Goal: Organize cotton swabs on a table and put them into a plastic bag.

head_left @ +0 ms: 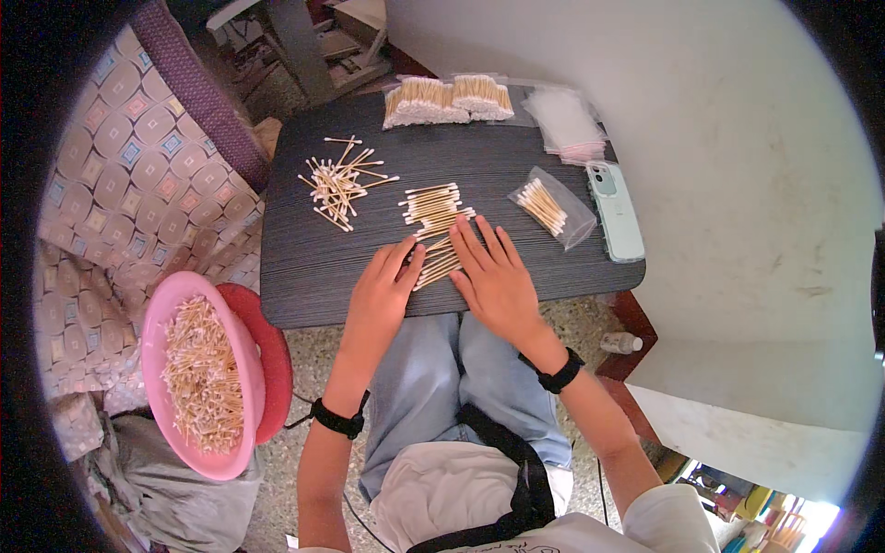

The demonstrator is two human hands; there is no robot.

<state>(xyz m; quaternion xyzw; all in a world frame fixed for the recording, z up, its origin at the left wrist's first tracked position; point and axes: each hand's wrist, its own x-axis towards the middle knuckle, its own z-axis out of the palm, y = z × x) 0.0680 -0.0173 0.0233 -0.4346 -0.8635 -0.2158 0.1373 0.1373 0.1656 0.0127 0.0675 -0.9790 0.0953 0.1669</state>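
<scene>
A row of cotton swabs (433, 205) lies side by side on the dark table, with wooden sticks and white tips. My left hand (383, 284) rests at the row's left ends, its fingers stretched out and touching the tips. On the other side, my right hand (498, 281) lies flat with fingers spread over the right ends. Neither hand grips anything. Further left sits a loose, tangled pile of swabs (339, 184). To the right is a clear plastic bag (575, 221) with a small bunch of swabs inside.
Filled swab bags (447, 101) line the far edge of the table (313, 286). Empty clear bags (564, 120) and a pale phone (619, 217) are at the right, near the wall. A pink basin (255, 369) full of swabs stands left on a red stool (274, 369).
</scene>
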